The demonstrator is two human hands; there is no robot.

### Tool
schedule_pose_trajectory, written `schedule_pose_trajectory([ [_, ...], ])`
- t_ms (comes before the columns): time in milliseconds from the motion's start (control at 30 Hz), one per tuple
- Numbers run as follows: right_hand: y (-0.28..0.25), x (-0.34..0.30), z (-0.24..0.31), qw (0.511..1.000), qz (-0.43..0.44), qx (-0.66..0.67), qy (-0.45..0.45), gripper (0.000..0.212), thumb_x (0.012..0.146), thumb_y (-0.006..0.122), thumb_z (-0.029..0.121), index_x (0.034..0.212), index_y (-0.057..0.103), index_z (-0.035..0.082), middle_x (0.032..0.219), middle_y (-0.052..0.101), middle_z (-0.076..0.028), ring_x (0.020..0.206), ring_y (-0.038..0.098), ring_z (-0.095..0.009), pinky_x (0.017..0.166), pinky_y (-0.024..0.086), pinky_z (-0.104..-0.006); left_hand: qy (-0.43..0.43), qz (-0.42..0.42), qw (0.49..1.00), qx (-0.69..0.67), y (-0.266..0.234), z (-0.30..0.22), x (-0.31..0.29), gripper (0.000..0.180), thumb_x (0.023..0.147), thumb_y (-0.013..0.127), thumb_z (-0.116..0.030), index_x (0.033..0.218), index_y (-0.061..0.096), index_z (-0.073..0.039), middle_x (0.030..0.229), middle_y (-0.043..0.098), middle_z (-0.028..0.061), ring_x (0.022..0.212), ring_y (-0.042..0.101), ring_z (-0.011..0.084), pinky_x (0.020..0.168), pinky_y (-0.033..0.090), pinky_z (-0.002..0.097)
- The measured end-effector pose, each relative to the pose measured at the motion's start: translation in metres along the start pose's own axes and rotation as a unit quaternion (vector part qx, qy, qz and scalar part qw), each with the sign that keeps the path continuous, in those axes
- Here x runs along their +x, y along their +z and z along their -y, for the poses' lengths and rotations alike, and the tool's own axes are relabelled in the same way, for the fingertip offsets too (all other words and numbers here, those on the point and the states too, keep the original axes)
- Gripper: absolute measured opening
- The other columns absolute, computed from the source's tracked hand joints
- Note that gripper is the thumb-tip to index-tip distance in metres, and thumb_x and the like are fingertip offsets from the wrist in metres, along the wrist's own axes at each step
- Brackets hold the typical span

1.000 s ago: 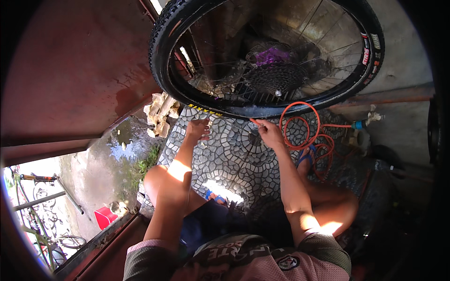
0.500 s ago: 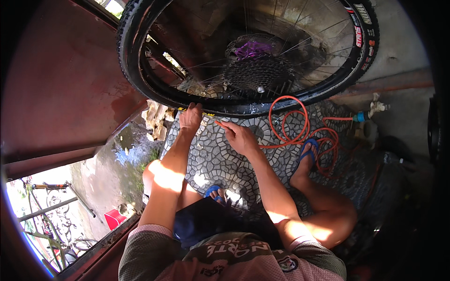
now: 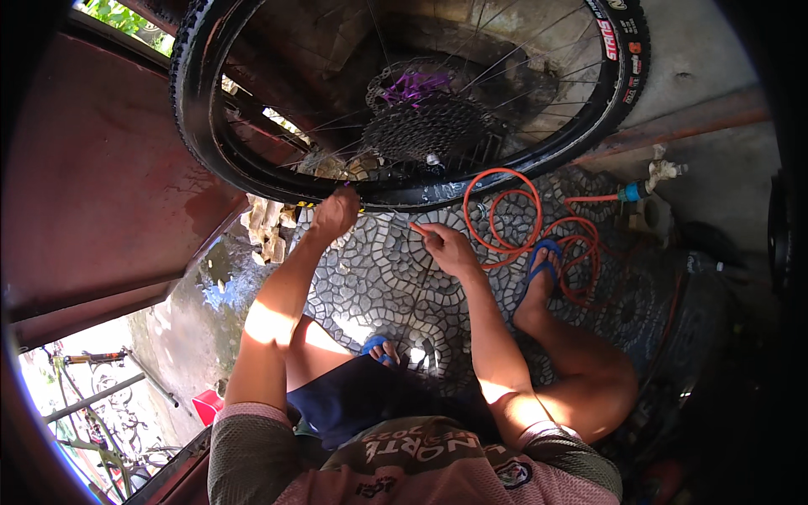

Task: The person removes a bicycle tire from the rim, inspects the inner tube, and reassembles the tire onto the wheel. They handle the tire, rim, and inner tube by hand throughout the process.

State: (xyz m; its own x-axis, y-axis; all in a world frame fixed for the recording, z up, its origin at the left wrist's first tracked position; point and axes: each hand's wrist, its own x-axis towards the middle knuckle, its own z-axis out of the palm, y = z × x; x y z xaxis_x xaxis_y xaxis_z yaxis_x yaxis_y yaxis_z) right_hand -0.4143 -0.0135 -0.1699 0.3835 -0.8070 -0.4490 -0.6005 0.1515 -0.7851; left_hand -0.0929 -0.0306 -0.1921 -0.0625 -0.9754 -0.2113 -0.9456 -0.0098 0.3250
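1. Head view, looking down: you sit on a patterned tile floor (image 3: 379, 269) with a bicycle wheel (image 3: 404, 109) standing on edge ahead of you, its lowest arc just past your hands.
2. Your left hand (image 3: 335, 215) closes over the bottom of the black rim, fingers curled around it; this grip appears to steady the wheel upright.
3. Your right hand (image 3: 448, 249) rests just below the rim, fingers pinched on the tip of a slim orange piece (image 3: 418, 228); you cannot tell what the piece is.
4. The tyre (image 3: 198, 126) is knobbly black rubber; thin wire spokes run to a dark toothed cassette (image 3: 425, 130) at the hub, with a purple part behind it.
5. An orange hose (image 3: 513, 219) lies in loose coils on the tiles, to the right of your right hand, leading to a blue fitting (image 3: 631, 192).
6. Your right foot wears a blue sandal (image 3: 543, 261) and lies among the coils.
7. A rust-red metal panel (image 3: 93, 194) fills the left.
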Motion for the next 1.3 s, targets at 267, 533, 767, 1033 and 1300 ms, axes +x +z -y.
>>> schedule_pose_trajectory([
  [267,-0.057,0.000,-0.035,0.990,0.048,-0.052,0.119,0.034,0.101,0.062,0.021,0.133,0.069,0.011,0.100,0.075,-0.011,0.082,0.070,-0.020,0.077,0.054,-0.0394,-0.091,0.335,0.898,0.269,0.005,0.050,-0.053,0.024,0.098,0.063,-0.022,0.116,0.076,-0.012,0.118,0.076,0.0108,0.114,0.072,0.0307,0.092,0.059,0.0456],
  [533,-0.035,-0.009,-0.024,0.992,0.083,-0.041,0.089,0.035,0.097,0.062,0.026,0.129,0.070,0.015,0.115,0.075,-0.014,0.101,0.073,-0.030,0.088,0.056,-0.0421,-0.023,0.133,0.985,0.111,0.097,-0.088,0.062,0.021,0.096,0.063,-0.024,0.105,0.075,-0.009,0.106,0.075,0.0178,0.100,0.073,0.0380,0.089,0.058,0.0510],
  [767,-0.043,-0.009,-0.029,0.998,0.032,0.040,0.048,0.037,0.100,0.062,0.023,0.135,0.066,0.009,0.095,0.072,-0.011,0.079,0.067,-0.017,0.070,0.052,-0.0353,0.186,0.055,0.981,-0.027,0.138,-0.016,0.076,0.023,0.096,0.065,-0.034,0.103,0.077,-0.015,0.101,0.074,0.0181,0.092,0.072,0.0379,0.079,0.058,0.0499],
  [1033,-0.103,-0.023,-0.050,0.940,-0.272,0.191,0.075,0.031,0.105,0.057,0.012,0.135,0.065,0.007,0.087,0.065,0.000,0.073,0.057,-0.008,0.066,0.047,-0.0278,-0.095,0.152,0.974,-0.140,0.086,-0.172,0.087,0.054,0.100,0.052,-0.061,0.129,0.069,-0.019,0.120,0.071,0.0245,0.110,0.068,0.0486,0.098,0.053,0.0556],
  [1300,-0.189,-0.048,0.000,0.894,-0.362,0.258,0.057,0.030,0.105,0.055,0.012,0.133,0.067,0.008,0.085,0.062,-0.002,0.070,0.055,-0.009,0.063,0.048,-0.0298,0.053,0.105,0.949,-0.292,0.130,-0.277,0.126,0.064,0.095,0.069,-0.039,0.148,0.051,-0.007,0.139,0.062,0.0262,0.127,0.061,0.0416,0.108,0.049,0.0480],
])
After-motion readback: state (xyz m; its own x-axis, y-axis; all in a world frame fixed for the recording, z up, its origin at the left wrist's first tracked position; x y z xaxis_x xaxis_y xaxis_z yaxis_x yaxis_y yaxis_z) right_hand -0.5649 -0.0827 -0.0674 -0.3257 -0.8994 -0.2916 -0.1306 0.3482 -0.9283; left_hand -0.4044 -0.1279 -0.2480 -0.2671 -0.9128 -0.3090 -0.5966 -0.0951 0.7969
